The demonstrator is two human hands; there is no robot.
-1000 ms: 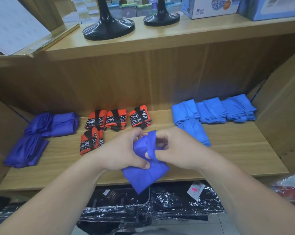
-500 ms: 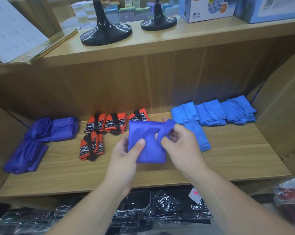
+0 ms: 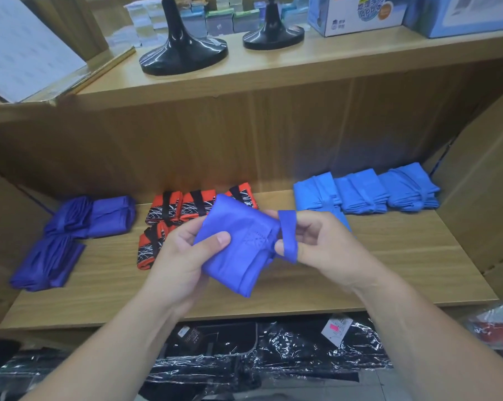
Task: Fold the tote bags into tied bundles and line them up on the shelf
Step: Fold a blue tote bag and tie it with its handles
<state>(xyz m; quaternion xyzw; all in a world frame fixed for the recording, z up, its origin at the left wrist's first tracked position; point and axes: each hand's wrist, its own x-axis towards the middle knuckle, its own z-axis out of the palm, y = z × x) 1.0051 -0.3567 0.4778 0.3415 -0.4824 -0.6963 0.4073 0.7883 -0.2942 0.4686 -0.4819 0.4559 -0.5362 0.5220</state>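
Note:
A folded royal-blue tote bag (image 3: pixel 238 250) is held above the wooden shelf (image 3: pixel 389 270). My left hand (image 3: pixel 183 256) grips its left side, thumb on top. My right hand (image 3: pixel 322 244) holds the bag's right edge, with the bag's blue strap (image 3: pixel 289 237) looped over its fingers. On the shelf lie purple bundles (image 3: pixel 79 227) at the left, orange-and-black bundles (image 3: pixel 180 209) in the middle, partly hidden by the bag, and light-blue bundles (image 3: pixel 386 192) at the right.
Cardboard walls close the shelf at the left (image 3: pixel 4 227) and right (image 3: pixel 487 198). The upper shelf carries two black stands (image 3: pixel 183 53), a white-and-blue box (image 3: pixel 357 13) and small packs. Plastic-wrapped black goods (image 3: pixel 244 357) lie below the shelf's front edge.
The bag has been raised and turned flat toward me. My right hand has drawn the strap out to the right, and it is now looped over the fingers.

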